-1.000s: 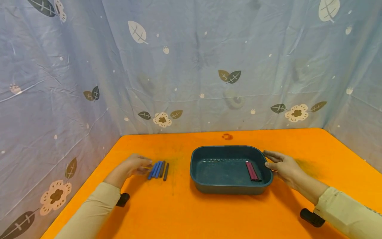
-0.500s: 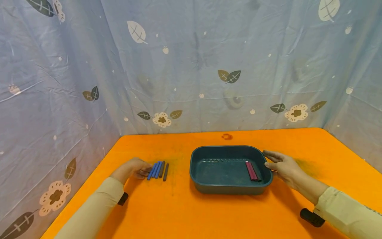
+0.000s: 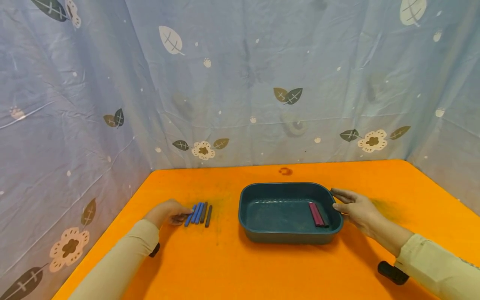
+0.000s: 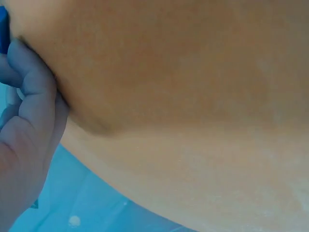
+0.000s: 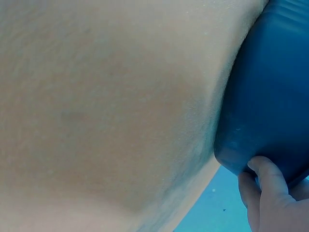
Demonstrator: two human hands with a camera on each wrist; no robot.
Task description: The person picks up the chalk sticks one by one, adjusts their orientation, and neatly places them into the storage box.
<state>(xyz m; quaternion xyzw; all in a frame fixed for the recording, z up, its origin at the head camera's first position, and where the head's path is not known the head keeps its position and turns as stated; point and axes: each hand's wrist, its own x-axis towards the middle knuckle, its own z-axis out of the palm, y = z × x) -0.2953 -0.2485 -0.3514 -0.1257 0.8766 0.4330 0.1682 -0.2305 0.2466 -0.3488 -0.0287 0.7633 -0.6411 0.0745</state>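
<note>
In the head view my left hand [image 3: 174,211] is at the left end of a row of slim sticks. Its fingertips pinch the leftmost blue stick [image 3: 187,223], whose end also shows as a blue stick [image 4: 4,30] in the left wrist view. Beside it lie more blue sticks [image 3: 198,213] and two dark brown sticks [image 3: 208,216]. My right hand [image 3: 358,211] holds the right end of a dark teal plastic tub [image 3: 288,237], thumb at the rim and fingers against the outer wall. Inside the tub lie magenta sticks [image 3: 316,215] with a black stick [image 3: 325,225] beside them.
The orange table [image 3: 210,266] carries faint green smudges and a reddish stain [image 3: 286,171] near the back. A grey-blue curtain [image 3: 232,83] with leaf and flower prints rises behind the table and along both sides.
My left hand has moved slightly right and its fingertips have come onto the leftmost blue stick, which has shifted a little. My right hand and the tub have stayed put.
</note>
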